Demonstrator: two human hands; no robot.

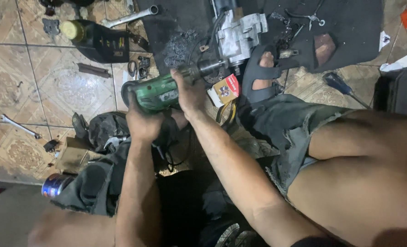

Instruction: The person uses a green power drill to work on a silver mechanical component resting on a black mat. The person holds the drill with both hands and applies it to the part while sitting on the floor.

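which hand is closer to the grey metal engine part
Right. The right hand grips the green power tool near its front, just below the grey metal part; the left hand holds the rear, farther away.

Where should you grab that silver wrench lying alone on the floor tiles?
Probably by the middle of the silver wrench's thin shaft, coming straight down from above. It lies flat on the tile floor with its ends wider than the shaft, and bare floor on both sides leaves fingers room.
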